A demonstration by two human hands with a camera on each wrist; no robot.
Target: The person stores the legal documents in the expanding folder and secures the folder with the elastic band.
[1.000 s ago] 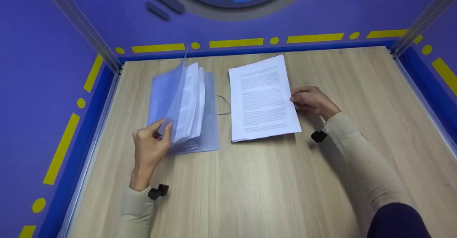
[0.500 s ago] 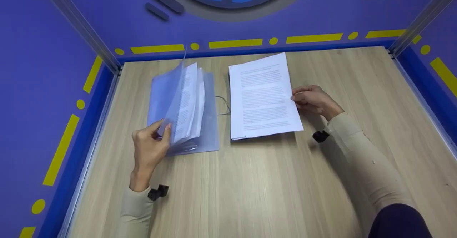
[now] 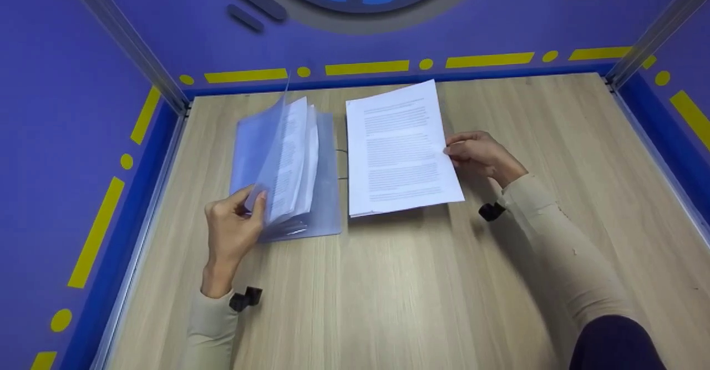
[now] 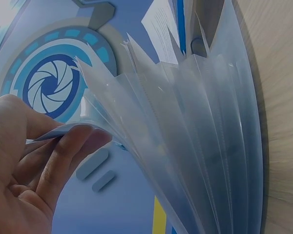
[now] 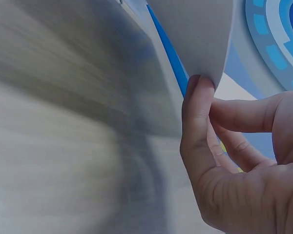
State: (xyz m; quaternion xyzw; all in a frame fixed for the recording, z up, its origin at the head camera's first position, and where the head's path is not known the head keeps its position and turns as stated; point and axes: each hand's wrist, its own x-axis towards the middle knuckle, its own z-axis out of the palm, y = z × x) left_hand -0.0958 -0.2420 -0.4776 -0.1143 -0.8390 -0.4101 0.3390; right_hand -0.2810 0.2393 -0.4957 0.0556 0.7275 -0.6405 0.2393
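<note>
A translucent bluish expanding file folder (image 3: pixel 327 192) lies fanned partly open on the left of the table, with white printed sheets (image 3: pixel 294 148) standing in its pockets. My left hand (image 3: pixel 236 226) pinches the front cover (image 4: pixel 63 129) by its edge between thumb and fingers, lifting it to the left. To the right of the folder, my right hand (image 3: pixel 482 156) pinches a thin stack of printed paper (image 3: pixel 402 153) at its right edge. The stack is tilted, its right side raised, with a shadow below. In the right wrist view, thumb and fingertips close on the edge of the paper (image 5: pixel 200 39).
A thin cord (image 3: pixel 342 151) shows between the folder and the paper, partly hidden under the paper. Blue panels (image 3: pixel 355 42) with yellow marks stand behind and beside the wooden table (image 3: pixel 377 292).
My right hand has moved slightly left with the paper, which now covers more of the cord by the folder's edge. The left hand and the folder have stayed in place.
</note>
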